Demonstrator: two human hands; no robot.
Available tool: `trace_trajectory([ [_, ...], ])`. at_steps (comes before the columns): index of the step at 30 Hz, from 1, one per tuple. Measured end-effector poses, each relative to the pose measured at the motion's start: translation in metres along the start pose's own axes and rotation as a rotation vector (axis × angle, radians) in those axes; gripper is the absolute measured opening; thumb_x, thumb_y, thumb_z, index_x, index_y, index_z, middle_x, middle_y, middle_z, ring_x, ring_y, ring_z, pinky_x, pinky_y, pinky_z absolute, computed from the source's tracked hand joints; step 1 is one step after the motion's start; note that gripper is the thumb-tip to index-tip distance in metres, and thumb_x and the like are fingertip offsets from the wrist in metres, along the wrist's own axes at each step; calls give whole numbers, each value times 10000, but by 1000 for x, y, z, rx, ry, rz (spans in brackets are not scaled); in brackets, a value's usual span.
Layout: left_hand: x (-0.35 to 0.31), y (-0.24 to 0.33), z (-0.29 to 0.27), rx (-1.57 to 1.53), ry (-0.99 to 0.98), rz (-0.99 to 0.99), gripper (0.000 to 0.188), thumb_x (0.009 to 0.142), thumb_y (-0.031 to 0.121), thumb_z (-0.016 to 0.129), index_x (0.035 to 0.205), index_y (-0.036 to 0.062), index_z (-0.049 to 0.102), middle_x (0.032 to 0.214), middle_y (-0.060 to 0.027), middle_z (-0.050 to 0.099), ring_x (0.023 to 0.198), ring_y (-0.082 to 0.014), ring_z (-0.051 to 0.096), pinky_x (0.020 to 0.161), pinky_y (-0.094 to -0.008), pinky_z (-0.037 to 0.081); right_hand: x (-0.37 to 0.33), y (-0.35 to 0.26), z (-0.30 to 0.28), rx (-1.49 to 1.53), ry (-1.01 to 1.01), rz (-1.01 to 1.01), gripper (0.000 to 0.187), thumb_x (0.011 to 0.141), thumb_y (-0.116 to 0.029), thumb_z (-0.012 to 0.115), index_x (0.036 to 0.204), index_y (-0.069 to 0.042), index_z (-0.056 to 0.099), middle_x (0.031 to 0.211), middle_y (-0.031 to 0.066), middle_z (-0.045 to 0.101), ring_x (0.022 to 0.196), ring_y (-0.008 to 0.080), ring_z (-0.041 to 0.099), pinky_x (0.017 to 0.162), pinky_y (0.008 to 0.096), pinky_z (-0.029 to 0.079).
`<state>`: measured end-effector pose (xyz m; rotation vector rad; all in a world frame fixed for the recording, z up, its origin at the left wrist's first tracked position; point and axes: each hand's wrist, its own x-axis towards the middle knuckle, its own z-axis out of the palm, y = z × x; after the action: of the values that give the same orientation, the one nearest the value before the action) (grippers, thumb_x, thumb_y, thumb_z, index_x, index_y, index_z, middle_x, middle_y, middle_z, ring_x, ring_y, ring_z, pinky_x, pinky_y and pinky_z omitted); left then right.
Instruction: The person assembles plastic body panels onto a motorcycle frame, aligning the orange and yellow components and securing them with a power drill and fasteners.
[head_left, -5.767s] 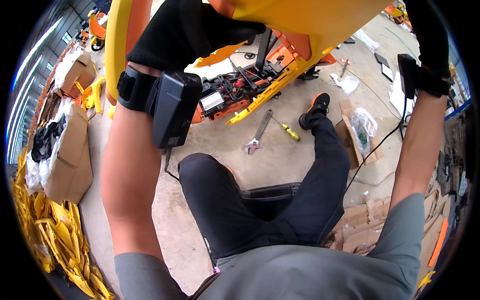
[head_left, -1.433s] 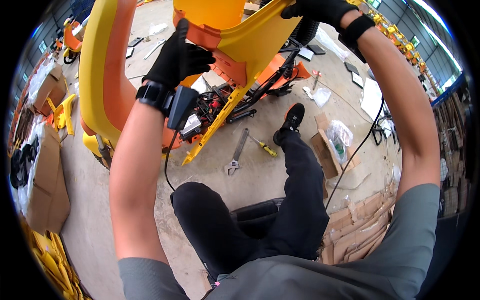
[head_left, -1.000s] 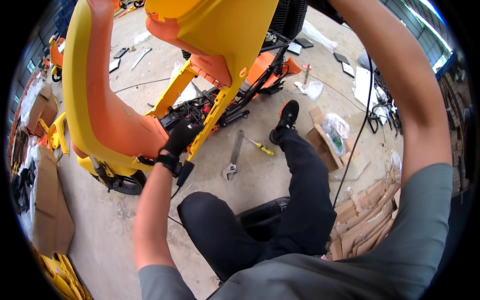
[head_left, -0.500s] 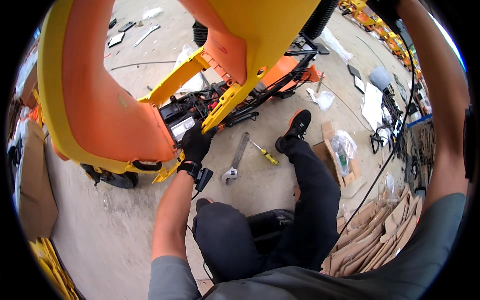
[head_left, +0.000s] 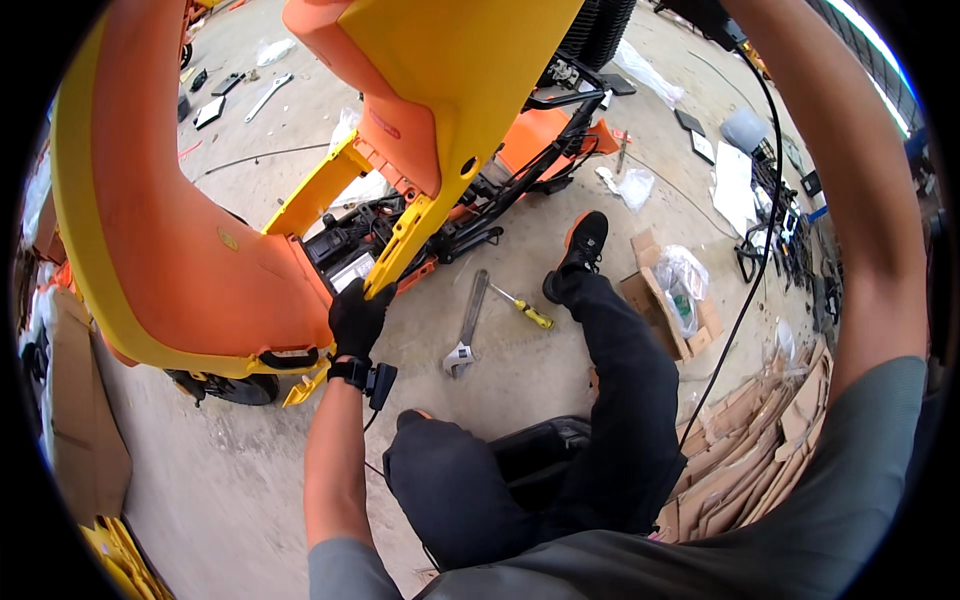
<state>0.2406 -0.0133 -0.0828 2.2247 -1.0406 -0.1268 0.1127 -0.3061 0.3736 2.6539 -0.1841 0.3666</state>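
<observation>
A yellow and orange scooter (head_left: 170,230) stands in front of me, its body open at the floor section. In the opening lie dark wiring and electrical parts (head_left: 350,225) and a silver-topped unit (head_left: 351,271). My left hand (head_left: 357,318), in a black glove, is closed at the lower end of a yellow side strip (head_left: 400,240); its fingertips are partly hidden. My right arm reaches up at the right. My right hand (head_left: 700,14), also black-gloved, is cut off by the top edge, so its fingers cannot be made out.
An adjustable wrench (head_left: 470,325) and a yellow-handled screwdriver (head_left: 524,307) lie on the floor before my feet. A cardboard box (head_left: 655,305) holding plastic bags stands to the right, near stacked flat cardboard (head_left: 750,450). A black cable (head_left: 752,290) hangs from my right side.
The view has shifted a little. My left hand and the lower end of the yellow strip appear lower and further left. My right hand also shows further left, still at the top edge.
</observation>
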Motion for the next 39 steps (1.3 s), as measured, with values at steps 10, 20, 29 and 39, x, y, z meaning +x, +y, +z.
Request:
trace_trajectory([
  [10,-14,-28,13,76,-28,-71,406,760,467,706,902,88,673,787,-131,678,746,-324,650,645,-422,494,-34,-1,49,20,61,-27,481,712,-401,795,953,-28,612,878,173,648,827,322,632,737,391,511],
  [20,-19,-29,27,46,-15,-72,389,743,396,731,1057,172,687,881,-97,689,836,-288,659,712,-424,512,-104,24,103,382,-118,220,461,837,-226,716,1210,-66,499,1018,52,597,891,149,599,799,282,523],
  [29,-19,-55,24,31,-129,-40,374,760,389,714,1031,133,687,882,-121,684,843,-305,650,728,-422,510,-99,11,105,183,-173,133,544,772,-370,755,1182,-71,559,1028,112,636,917,252,626,852,333,507],
  [39,-17,-59,22,-9,-137,15,312,797,371,685,955,102,681,824,-149,670,805,-332,645,696,-445,503,-125,17,126,157,-125,59,397,831,-319,705,1090,-82,519,1015,100,595,935,249,606,823,339,486],
])
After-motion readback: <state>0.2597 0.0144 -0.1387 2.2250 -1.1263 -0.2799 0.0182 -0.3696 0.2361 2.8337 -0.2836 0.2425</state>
